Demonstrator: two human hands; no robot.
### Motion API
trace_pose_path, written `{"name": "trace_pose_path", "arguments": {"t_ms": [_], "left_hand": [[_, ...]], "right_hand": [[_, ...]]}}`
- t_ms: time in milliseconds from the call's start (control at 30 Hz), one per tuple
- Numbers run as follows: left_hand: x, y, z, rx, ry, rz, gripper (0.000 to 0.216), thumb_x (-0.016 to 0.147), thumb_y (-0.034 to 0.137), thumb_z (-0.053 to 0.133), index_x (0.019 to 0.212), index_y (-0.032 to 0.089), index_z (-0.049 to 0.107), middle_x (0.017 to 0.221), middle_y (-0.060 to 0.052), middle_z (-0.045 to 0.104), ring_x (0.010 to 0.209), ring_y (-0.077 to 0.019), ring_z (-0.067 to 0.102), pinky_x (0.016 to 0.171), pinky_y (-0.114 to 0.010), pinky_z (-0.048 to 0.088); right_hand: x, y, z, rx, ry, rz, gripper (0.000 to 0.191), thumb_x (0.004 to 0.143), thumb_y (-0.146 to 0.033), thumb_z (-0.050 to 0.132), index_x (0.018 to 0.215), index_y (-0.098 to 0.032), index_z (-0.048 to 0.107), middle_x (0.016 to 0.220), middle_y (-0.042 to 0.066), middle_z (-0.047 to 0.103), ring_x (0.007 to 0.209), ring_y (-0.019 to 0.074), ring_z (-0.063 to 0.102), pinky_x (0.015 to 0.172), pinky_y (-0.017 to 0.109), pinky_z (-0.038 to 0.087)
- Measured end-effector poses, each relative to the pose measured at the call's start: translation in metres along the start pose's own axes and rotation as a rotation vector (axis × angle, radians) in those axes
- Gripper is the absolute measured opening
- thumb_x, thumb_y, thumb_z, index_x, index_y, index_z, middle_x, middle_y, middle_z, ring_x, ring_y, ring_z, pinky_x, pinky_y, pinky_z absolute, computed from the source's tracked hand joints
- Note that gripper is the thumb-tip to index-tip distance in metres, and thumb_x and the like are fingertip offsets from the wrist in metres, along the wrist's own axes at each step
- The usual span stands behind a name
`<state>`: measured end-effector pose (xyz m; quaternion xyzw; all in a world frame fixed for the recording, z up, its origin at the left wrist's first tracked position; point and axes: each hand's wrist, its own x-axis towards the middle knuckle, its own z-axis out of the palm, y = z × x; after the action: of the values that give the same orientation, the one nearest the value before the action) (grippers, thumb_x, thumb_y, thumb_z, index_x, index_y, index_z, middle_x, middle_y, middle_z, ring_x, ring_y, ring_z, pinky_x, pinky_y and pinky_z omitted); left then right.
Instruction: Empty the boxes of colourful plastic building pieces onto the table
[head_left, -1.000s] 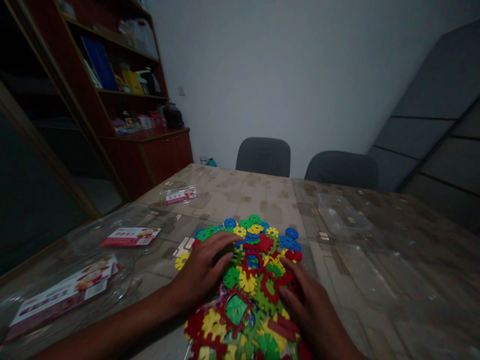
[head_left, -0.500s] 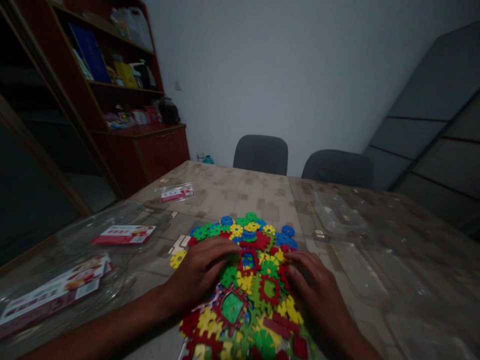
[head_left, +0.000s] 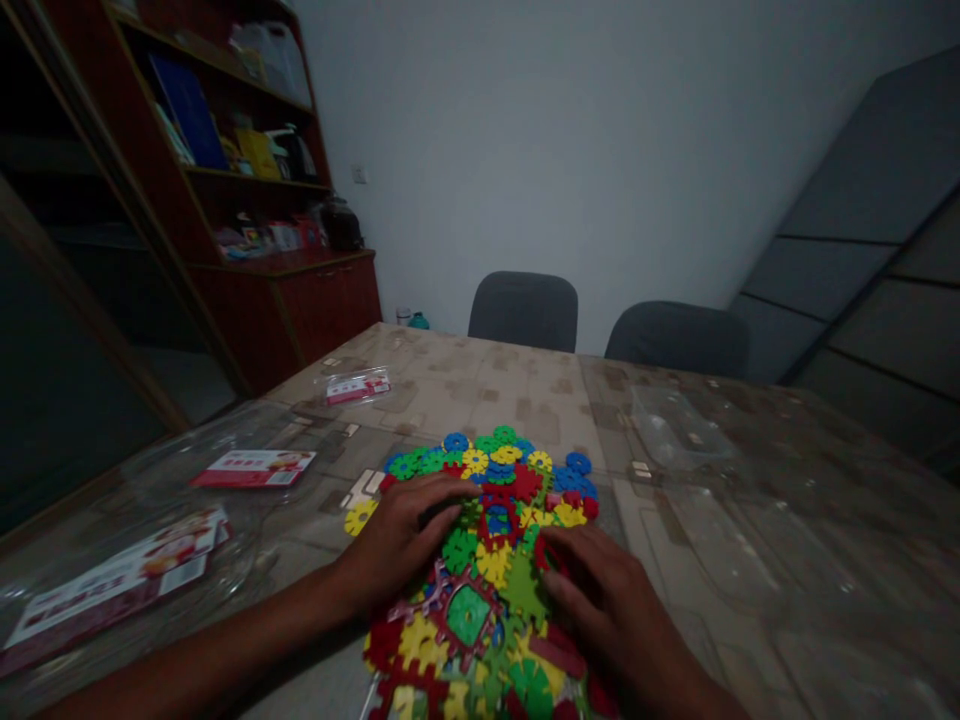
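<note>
A heap of plastic building pieces [head_left: 495, 565] in red, green, yellow and blue lies in front of me: flower-shaped discs, notched squares and square frames. My left hand [head_left: 409, 530] rests over its left side, thumb and fingers apart. Green bits show by its fingertips, but I see nothing held. On the right, my right hand [head_left: 611, 595] has its fingers bent around a red notched frame [head_left: 546, 555], mostly hidden by the fingers. A green notched square [head_left: 525, 590] lies beside its fingertips. Near the middle, a maroon frame [head_left: 469, 615] surrounds a green patch.
Clear plastic packs with printed cards [head_left: 255, 468] lie on the patterned table [head_left: 480, 375] to the left. Transparent trays [head_left: 679, 428] sit on the right. Two grey chairs [head_left: 523, 308] stand beyond the far edge, and a red-brown cabinet [head_left: 292, 310] is back left.
My right hand has moved left and inward over the heap, closing on the red frame. A green square shows where that frame lay. The left hand has stayed nearly in place.
</note>
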<state>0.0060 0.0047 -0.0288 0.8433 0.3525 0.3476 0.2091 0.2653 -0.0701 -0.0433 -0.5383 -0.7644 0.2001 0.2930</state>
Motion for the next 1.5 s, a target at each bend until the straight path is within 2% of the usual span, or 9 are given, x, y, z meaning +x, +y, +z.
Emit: {"name": "trace_pose_path", "arguments": {"t_ms": [200,333,467,533,600,733,1067,1233,1500], "left_hand": [[-0.001,-0.008,0.000,0.043,0.061,0.068,0.029,0.095,0.018,0.049,0.120,0.026,0.061,0.119,-0.004,0.067,0.110,-0.0198,0.062,0.094,-0.037,0.049],[0.002,-0.001,-0.009,0.012,0.083,0.155,0.029,0.095,0.015,0.047,0.119,0.024,0.060,0.118,-0.004,0.067,0.111,-0.0191,0.061,0.095,-0.037,0.048],[0.005,0.019,-0.024,-0.003,-0.287,0.362,0.038,0.092,0.029,0.060,0.129,0.027,0.054,0.130,-0.005,0.061,0.122,-0.0223,0.053,0.108,-0.044,0.038],[0.006,0.026,-0.028,0.072,-0.477,0.413,0.055,0.085,0.044,0.068,0.135,0.029,0.049,0.144,-0.006,0.049,0.133,-0.0264,0.043,0.115,-0.049,0.027],[0.006,0.027,-0.028,0.164,-0.532,0.427,0.060,0.084,0.051,0.067,0.136,0.031,0.046,0.149,-0.006,0.042,0.139,-0.0273,0.034,0.118,-0.051,0.020],[0.005,0.011,-0.020,0.264,-0.458,0.401,0.053,0.090,0.047,0.060,0.138,0.029,0.044,0.148,-0.008,0.043,0.140,-0.0269,0.033,0.117,-0.052,0.019],[0.003,-0.011,-0.013,0.329,-0.351,0.360,0.050,0.095,0.041,0.053,0.142,0.030,0.039,0.150,-0.008,0.041,0.140,-0.0293,0.032,0.114,-0.058,0.024],[0.003,-0.008,-0.012,0.318,-0.327,0.353,0.043,0.097,0.024,0.050,0.138,0.028,0.043,0.148,-0.008,0.044,0.139,-0.0280,0.034,0.114,-0.058,0.025],[0.007,0.002,-0.014,0.208,-0.244,0.406,0.037,0.097,0.015,0.047,0.133,0.025,0.048,0.147,-0.010,0.045,0.136,-0.0254,0.039,0.111,-0.050,0.036]], "right_hand": [[0.003,0.008,-0.005,-0.088,0.127,-0.023,0.029,0.097,-0.028,0.046,0.120,-0.019,0.060,0.127,0.013,0.061,0.119,0.0273,0.054,0.100,0.049,0.044],[-0.004,-0.002,-0.005,-0.110,0.034,-0.117,0.025,0.094,-0.024,0.051,0.117,-0.021,0.060,0.116,0.010,0.065,0.110,0.0252,0.058,0.094,0.045,0.048],[-0.009,-0.011,0.002,-0.166,-0.075,-0.203,0.055,0.077,-0.023,0.074,0.128,-0.021,0.055,0.127,0.014,0.058,0.113,0.0311,0.054,0.093,0.048,0.049],[-0.008,-0.011,0.007,-0.162,-0.073,-0.220,0.050,0.078,-0.018,0.071,0.126,-0.020,0.056,0.124,0.014,0.059,0.111,0.0298,0.056,0.092,0.047,0.050],[-0.006,-0.008,0.011,-0.133,-0.046,-0.216,0.036,0.084,-0.014,0.062,0.120,-0.019,0.060,0.119,0.012,0.063,0.108,0.0267,0.058,0.092,0.043,0.050],[0.000,-0.002,0.009,-0.049,0.040,-0.162,0.024,0.093,-0.020,0.049,0.112,-0.019,0.065,0.109,0.010,0.070,0.100,0.0231,0.064,0.088,0.038,0.052],[0.004,0.001,-0.008,0.157,0.119,0.246,0.043,0.095,-0.042,0.040,0.118,-0.016,0.065,0.087,0.007,0.074,0.072,0.0208,0.068,0.064,0.029,0.051],[0.003,0.003,-0.016,0.154,0.147,0.260,0.046,0.094,-0.046,0.039,0.114,-0.018,0.068,0.100,0.009,0.074,0.087,0.0241,0.068,0.073,0.032,0.051],[0.001,0.007,-0.016,0.132,0.031,0.191,0.039,0.094,-0.041,0.042,0.106,-0.019,0.072,0.090,0.007,0.074,0.083,0.0237,0.069,0.074,0.033,0.053]]}}
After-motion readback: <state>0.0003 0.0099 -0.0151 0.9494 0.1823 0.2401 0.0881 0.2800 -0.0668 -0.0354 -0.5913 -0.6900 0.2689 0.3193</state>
